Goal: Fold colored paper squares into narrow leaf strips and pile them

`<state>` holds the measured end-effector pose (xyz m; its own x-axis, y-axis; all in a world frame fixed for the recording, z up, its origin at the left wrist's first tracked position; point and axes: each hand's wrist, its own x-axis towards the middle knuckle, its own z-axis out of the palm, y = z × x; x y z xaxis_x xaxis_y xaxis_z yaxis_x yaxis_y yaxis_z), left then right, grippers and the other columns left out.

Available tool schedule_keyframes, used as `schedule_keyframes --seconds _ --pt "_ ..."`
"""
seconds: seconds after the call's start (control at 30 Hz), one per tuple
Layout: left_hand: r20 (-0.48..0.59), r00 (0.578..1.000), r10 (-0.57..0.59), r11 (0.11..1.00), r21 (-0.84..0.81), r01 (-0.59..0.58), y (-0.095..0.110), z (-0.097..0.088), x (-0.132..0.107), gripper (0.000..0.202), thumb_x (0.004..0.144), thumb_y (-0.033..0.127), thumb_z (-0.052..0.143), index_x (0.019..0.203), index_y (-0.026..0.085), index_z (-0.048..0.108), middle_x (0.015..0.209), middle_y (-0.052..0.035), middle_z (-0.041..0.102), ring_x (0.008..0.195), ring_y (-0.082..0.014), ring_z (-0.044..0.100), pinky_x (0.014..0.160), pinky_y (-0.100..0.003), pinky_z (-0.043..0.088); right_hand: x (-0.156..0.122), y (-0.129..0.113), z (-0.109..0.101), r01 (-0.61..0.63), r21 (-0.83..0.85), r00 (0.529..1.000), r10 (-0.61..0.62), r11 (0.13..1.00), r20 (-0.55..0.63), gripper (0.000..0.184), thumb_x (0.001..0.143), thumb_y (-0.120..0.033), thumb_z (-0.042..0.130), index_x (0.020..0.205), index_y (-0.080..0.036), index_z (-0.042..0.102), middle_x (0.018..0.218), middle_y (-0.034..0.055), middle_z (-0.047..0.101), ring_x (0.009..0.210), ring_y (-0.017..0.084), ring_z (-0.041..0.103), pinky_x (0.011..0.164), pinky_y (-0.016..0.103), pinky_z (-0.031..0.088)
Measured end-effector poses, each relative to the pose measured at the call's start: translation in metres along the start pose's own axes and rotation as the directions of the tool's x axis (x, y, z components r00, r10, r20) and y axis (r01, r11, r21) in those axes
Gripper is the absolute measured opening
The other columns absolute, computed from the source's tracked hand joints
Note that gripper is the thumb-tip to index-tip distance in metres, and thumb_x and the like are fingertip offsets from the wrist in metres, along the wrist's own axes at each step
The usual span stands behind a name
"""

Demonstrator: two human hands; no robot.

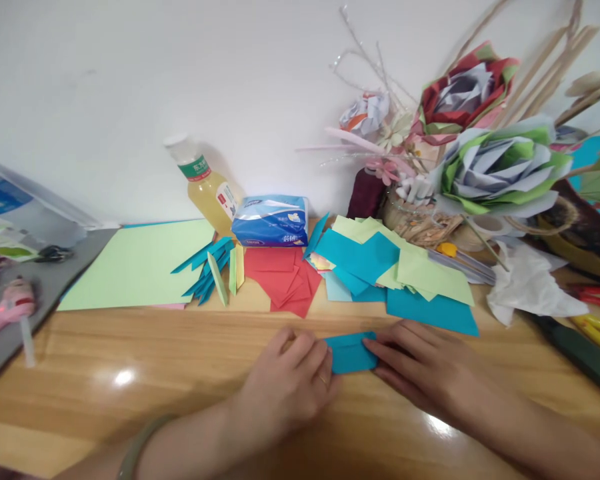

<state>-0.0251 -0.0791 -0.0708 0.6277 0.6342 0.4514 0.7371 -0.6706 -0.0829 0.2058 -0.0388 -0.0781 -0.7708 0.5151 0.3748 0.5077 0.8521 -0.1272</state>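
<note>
A small blue piece of paper (351, 353), folded into a rectangle with a crease along it, lies between my hands just over the wooden table. My left hand (293, 373) is closed on its left end, the fingers curled. At the right end, my right hand (425, 363) pinches the paper, fingertips on its top edge. Behind it are red paper pieces (285, 277) in a loose pile. To the left of these stand several folded blue strips (207, 267). Blue and light green sheets (363, 263) are heaped on the right.
Large light green sheets (135, 267) lie at left, near a pink glue gun (10, 310) on a grey mat. A drink bottle (207, 193) and a tissue pack (270, 221) stand by the wall. Paper flowers (500, 167), crumpled tissue (533, 287) and yellow-handled tools (597, 333) occupy the right.
</note>
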Motion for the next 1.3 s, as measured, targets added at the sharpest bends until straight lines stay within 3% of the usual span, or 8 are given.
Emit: schedule_keyframes --seconds 0.13,0.23,0.47,0.6,0.83,1.0,1.13,1.3 --pt "-0.07 0.997 -0.022 0.999 -0.045 0.019 -0.001 0.002 0.002 0.019 0.088 0.015 0.05 0.077 0.014 0.065 0.069 -0.002 0.063 0.067 -0.0168 0.051 0.058 -0.029 0.039 0.002 0.008 -0.002 -0.016 0.129 0.999 0.011 0.992 0.039 0.021 0.093 -0.023 0.044 0.101 -0.018 0.063 0.087 0.0066 0.06 0.078 0.018 0.057 0.064 0.03 0.048" --pt "-0.073 0.991 -0.114 0.973 -0.211 0.097 -0.006 0.002 0.002 0.016 0.086 0.014 0.053 0.078 0.015 0.066 0.07 -0.0021 0.063 0.068 -0.017 0.052 0.06 -0.028 0.043 0.004 0.008 -0.003 -0.074 0.202 0.996 0.064 0.977 0.057 0.019 0.091 -0.024 0.047 0.1 -0.02 0.064 0.087 0.0063 0.06 0.078 0.018 0.056 0.063 0.031 0.046" --pt "0.131 0.914 -0.385 0.711 -0.59 0.384 -0.012 0.002 0.004 0.003 0.078 0.017 0.068 0.077 0.019 0.07 0.075 -0.0021 0.065 0.072 -0.017 0.053 0.062 -0.029 0.047 0.004 -0.001 -0.001 -0.282 0.369 0.959 0.273 0.886 0.078 0.016 0.09 -0.023 0.048 0.087 -0.022 0.063 0.087 0.0051 0.06 0.079 0.017 0.056 0.064 0.03 0.045" --pt "0.186 0.89 -0.417 0.656 -0.616 0.436 -0.012 0.002 0.004 0.006 0.075 0.013 0.07 0.076 0.019 0.07 0.074 -0.0021 0.066 0.072 -0.0178 0.054 0.064 -0.03 0.047 0.002 0.0 -0.002 -0.257 0.333 0.964 0.215 0.907 0.159 0.012 0.086 -0.028 0.056 0.096 -0.023 0.06 0.095 0.0059 0.059 0.085 0.02 0.055 0.068 0.034 0.044" --pt "0.193 0.885 -0.424 0.661 -0.603 0.448 -0.01 0.002 0.005 0.007 0.076 0.012 0.067 0.076 0.019 0.067 0.073 -0.0019 0.065 0.074 -0.0192 0.054 0.066 -0.032 0.046 0.002 -0.002 0.001 -0.295 0.372 0.955 0.277 0.88 0.103 0.009 0.089 -0.024 0.051 0.087 -0.023 0.059 0.089 0.0047 0.058 0.08 0.018 0.054 0.064 0.031 0.042" --pt "0.251 0.838 -0.484 0.629 -0.566 0.532 -0.009 0.0 0.004 0.019 0.066 0.006 0.072 0.078 0.015 0.061 0.075 -0.0038 0.062 0.073 -0.0192 0.054 0.064 -0.031 0.046 0.003 -0.005 0.001 -0.316 0.379 0.949 0.289 0.87 0.128 0.009 0.089 -0.021 0.05 0.086 -0.023 0.058 0.087 0.0042 0.058 0.079 0.018 0.054 0.065 0.032 0.042" --pt "0.221 0.884 -0.413 0.658 -0.598 0.457 -0.01 0.0 0.004 0.013 0.071 0.01 0.072 0.071 0.018 0.062 0.074 -0.0015 0.063 0.076 -0.0191 0.052 0.068 -0.031 0.043 0.005 -0.005 0.0 -0.339 0.381 0.941 0.306 0.86 0.147 0.011 0.09 -0.021 0.048 0.083 -0.022 0.057 0.086 0.0039 0.058 0.078 0.018 0.053 0.065 0.032 0.042" --pt "0.247 0.877 -0.412 0.648 -0.597 0.473 -0.009 0.001 0.003 0.009 0.08 0.014 0.064 0.072 0.019 0.062 0.076 -0.0013 0.064 0.077 -0.0188 0.051 0.068 -0.031 0.041 0.006 -0.01 0.0 -0.378 0.356 0.926 0.338 0.855 0.169 0.013 0.091 -0.021 0.045 0.083 -0.022 0.055 0.087 0.0036 0.057 0.08 0.018 0.052 0.069 0.034 0.04"
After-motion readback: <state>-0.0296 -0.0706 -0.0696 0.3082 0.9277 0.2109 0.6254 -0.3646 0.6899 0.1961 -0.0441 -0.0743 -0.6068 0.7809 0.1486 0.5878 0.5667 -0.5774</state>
